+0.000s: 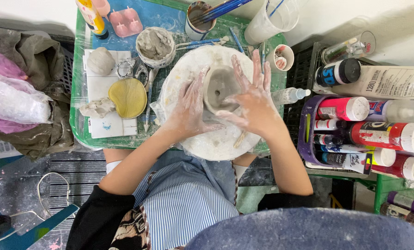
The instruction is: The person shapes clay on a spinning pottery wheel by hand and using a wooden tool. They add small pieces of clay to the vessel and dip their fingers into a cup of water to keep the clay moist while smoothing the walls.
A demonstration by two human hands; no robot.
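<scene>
Hands cupping grey clay pot [219, 88], left hand [188, 109] curled, right hand [252, 99] fingers spread

Bright, even light; sharp focus.

Wet grey clay pot [220, 88], matt, on a smeared white plaster wheel [216, 143]

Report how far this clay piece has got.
Done: the grey clay vessel on the round white turntable already has raised walls and a hollow centre. In hand: the left hand and right hand, both clay-smeared, press its sides. Left: the rim looks uneven, and the spare grey clay lump lies unused.
</scene>
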